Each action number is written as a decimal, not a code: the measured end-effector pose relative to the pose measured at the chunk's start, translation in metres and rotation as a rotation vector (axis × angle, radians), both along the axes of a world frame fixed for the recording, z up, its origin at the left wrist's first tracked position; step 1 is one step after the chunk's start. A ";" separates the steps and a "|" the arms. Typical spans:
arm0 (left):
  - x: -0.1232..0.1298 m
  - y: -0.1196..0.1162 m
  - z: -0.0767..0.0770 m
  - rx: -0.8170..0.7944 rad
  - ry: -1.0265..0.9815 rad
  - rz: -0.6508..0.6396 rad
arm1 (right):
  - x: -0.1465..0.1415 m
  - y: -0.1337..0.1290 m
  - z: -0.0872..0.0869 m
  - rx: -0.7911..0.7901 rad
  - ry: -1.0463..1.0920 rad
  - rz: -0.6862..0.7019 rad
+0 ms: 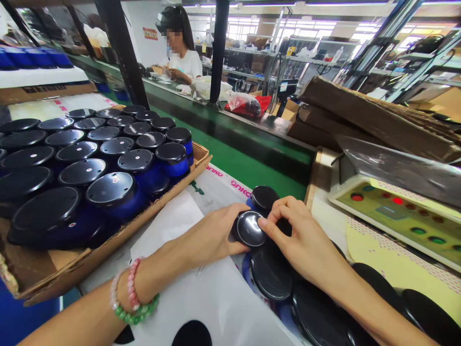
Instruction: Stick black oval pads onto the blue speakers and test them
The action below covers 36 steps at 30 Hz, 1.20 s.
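My left hand (225, 230) is closed around the side of a round container with a glossy black top (251, 229). The top faces up towards me. My right hand (297, 233) is closed in a pinch, its thumb tip touching the right edge of that top; anything between its fingers is too small or hidden to make out. Just behind stands another black-topped blue container (264, 196). Several more black-topped containers (272, 271) stand close together beneath and beside my right forearm.
A cardboard tray (180, 185) on the left holds rows of blue containers with black tops, some bearing small stickers. White sheeting (223, 293) covers the front. A control box (399, 211) with buttons stands right, and a green conveyor belt (234, 146) runs behind. Across it sits a person (185, 62).
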State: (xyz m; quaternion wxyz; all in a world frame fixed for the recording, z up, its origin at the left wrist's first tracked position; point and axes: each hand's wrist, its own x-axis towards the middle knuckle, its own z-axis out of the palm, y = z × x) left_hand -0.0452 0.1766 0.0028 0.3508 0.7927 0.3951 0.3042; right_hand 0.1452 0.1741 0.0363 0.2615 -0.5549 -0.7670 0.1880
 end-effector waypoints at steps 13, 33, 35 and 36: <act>0.000 -0.002 -0.002 0.066 0.025 -0.033 | -0.002 -0.001 0.002 0.045 -0.095 0.022; 0.001 -0.004 -0.009 0.472 0.219 -0.100 | -0.062 -0.098 0.019 -0.019 -0.397 0.845; 0.002 -0.004 -0.010 0.510 0.236 -0.125 | -0.074 -0.096 0.007 0.024 -0.397 0.838; 0.002 -0.004 -0.010 0.525 0.244 -0.133 | -0.077 -0.094 0.004 0.040 -0.401 0.815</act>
